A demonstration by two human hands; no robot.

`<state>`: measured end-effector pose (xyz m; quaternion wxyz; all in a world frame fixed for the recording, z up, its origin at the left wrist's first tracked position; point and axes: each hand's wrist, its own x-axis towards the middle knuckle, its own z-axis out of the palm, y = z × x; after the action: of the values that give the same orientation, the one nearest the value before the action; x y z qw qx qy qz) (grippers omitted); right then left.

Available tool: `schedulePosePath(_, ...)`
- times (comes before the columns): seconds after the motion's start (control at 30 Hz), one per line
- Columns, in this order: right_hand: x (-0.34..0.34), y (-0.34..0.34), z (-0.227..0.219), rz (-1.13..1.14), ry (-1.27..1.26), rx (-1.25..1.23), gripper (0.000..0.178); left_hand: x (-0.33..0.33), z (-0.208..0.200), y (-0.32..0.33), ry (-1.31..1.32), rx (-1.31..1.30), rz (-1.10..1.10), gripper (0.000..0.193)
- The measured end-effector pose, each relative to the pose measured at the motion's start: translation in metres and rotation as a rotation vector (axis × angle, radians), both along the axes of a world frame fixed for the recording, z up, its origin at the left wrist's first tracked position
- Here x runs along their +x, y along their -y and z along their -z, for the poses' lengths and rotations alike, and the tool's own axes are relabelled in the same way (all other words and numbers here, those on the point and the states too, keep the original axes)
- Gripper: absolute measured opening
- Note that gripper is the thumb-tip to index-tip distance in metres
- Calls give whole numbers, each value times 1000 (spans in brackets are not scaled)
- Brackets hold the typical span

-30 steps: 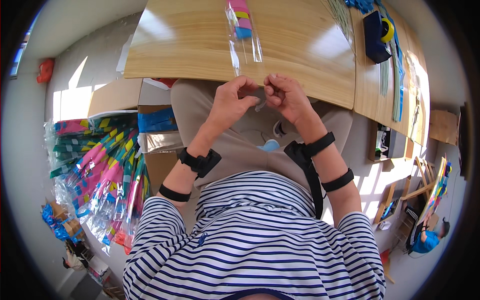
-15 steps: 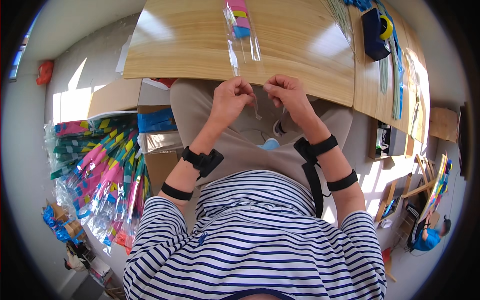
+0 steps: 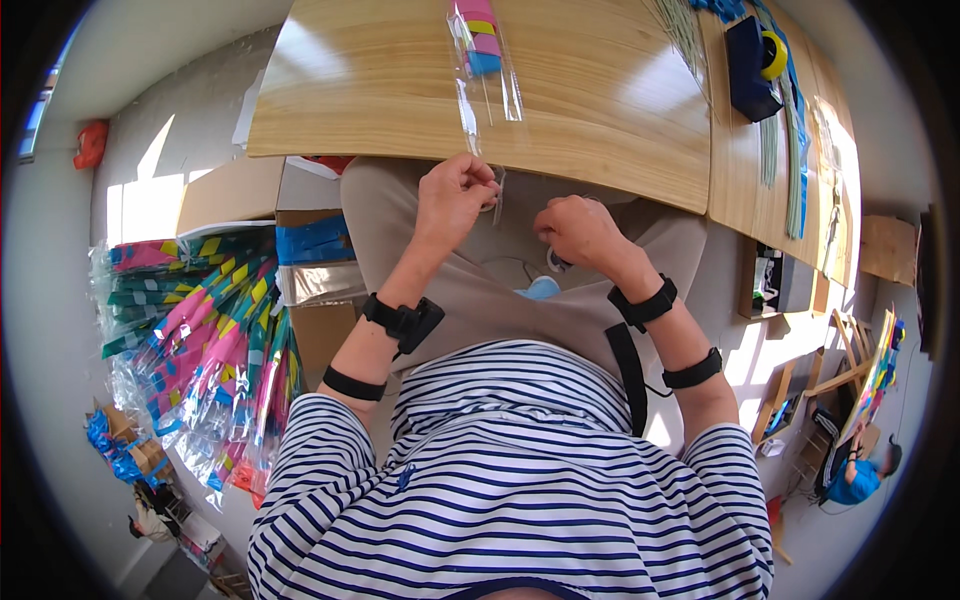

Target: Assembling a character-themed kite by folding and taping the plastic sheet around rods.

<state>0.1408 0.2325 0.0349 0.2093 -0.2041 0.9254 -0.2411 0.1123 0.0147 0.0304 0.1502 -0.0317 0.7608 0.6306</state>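
Just below the near edge of the wooden table (image 3: 390,110), my left hand (image 3: 452,205) pinches a thin clear plastic strip (image 3: 499,205), which hangs from the fingertips. Beyond that hand lies a long clear plastic sleeve (image 3: 512,98), one end reaching toward the table edge. A folded pink, yellow and blue piece (image 3: 482,40) shows inside the sleeve. My right hand (image 3: 585,235) hovers over my lap to the right, apart from the left. Its fingers are curled, knuckles up, and whatever they hold, if anything, is hidden.
A dark blue tape dispenser (image 3: 750,70) with yellow tape stands at the right, by bundles of thin pale sticks (image 3: 794,190). On my left, many colourful pieces in clear sleeves (image 3: 205,340) lie heaped beside a cardboard box (image 3: 325,340). Another person (image 3: 855,482) is far right.
My right hand has moved down and away from the left, its wrist turning knuckles up. My left hand has shifted slightly left and still pinches the strip.
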Motion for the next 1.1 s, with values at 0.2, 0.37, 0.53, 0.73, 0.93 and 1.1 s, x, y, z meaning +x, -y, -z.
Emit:
schedulePosePath(0.2,-8,5,-14,224,-10,-276,16,-3,5,7,44,117,13,15)
schedulePosePath(0.37,-14,20,-19,583,270,-589,16,-2,3,5,118,289,35,21)
schedulePosePath(0.53,-13,24,-4,421,-20,-599,21,2,3,5,70,275,96,22)
schedulePosePath(0.73,-10,7,33,101,-219,-149,36,0,-4,5,59,182,72,20)
schedulePosePath(0.93,-11,6,-6,351,500,-353,27,1,-1,17,-109,-101,-72,21)
schedulePosePath(1.1,-10,-4,30,255,-56,16,13,-10,-10,19,-512,-492,-68,34)
